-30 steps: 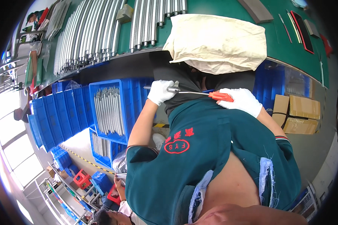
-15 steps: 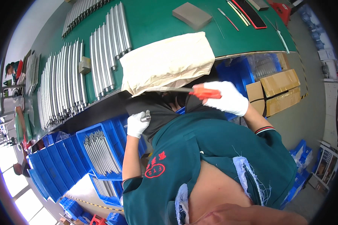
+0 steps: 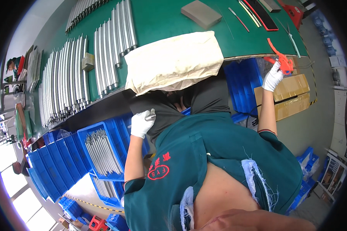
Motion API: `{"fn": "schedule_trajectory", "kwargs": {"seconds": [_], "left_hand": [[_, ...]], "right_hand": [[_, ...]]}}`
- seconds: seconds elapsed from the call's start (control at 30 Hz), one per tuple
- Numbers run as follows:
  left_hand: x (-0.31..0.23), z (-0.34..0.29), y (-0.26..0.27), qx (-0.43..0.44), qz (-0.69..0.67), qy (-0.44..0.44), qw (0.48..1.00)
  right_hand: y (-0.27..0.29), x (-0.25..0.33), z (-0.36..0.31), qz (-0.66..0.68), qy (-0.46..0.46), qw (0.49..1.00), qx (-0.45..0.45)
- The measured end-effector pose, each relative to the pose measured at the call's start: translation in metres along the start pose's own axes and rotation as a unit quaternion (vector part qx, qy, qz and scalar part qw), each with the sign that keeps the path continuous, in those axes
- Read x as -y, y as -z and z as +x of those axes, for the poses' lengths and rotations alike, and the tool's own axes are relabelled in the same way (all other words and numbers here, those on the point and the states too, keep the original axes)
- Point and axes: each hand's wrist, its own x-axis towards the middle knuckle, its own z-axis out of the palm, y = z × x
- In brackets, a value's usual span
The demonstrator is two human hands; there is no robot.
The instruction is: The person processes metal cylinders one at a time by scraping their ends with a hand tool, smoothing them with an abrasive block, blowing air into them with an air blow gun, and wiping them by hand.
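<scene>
My right hand in a white glove, grip closed on one pair of orange-handled scissors at the green tabletop edge | left hand, also white-gloved, grip pinching a thin metal piece I cannot make out, below that edge | one cream cloth bundle on the tabletop, soft and lumpy | silver rods in rows left of it, too many to count

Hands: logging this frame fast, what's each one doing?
Left hand: closed on a thin metal piece.
Right hand: closed on red scissors.
</scene>
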Motion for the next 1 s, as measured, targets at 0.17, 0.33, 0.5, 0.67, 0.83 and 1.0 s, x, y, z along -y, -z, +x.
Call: {"fn": "schedule_trajectory", "kwargs": {"seconds": [0.17, 0.33, 0.5, 0.67, 0.83, 1.0], "left_hand": [[0.003, -0.002, -0.001, -0.014, 0.004, -0.001, 1.000], [-0.001, -0.005, 0.010, -0.034, 0.009, -0.005, 0.999], [-0.017, -0.017, 0.024, -0.094, -0.030, 0.019, 0.995], [-0.033, -0.027, 0.034, -0.106, -0.125, 0.113, 0.980], [-0.032, -0.047, 0.027, -0.091, -0.364, 0.186, 0.908], [-0.024, -0.059, 0.016, -0.157, -0.408, 0.208, 0.875]], "right_hand": [[-0.016, -0.010, -0.001, 0.063, -0.044, 0.997, -0.001], [-0.016, 0.001, -0.049, 0.210, -0.214, 0.954, -0.012], [-0.025, 0.081, -0.141, 0.166, -0.249, 0.861, 0.410], [-0.074, 0.193, -0.176, 0.243, -0.165, 0.599, 0.745], [-0.115, 0.240, -0.211, 0.267, 0.097, 0.539, 0.793], [-0.128, 0.246, -0.232, 0.224, 0.169, 0.505, 0.816]]}}
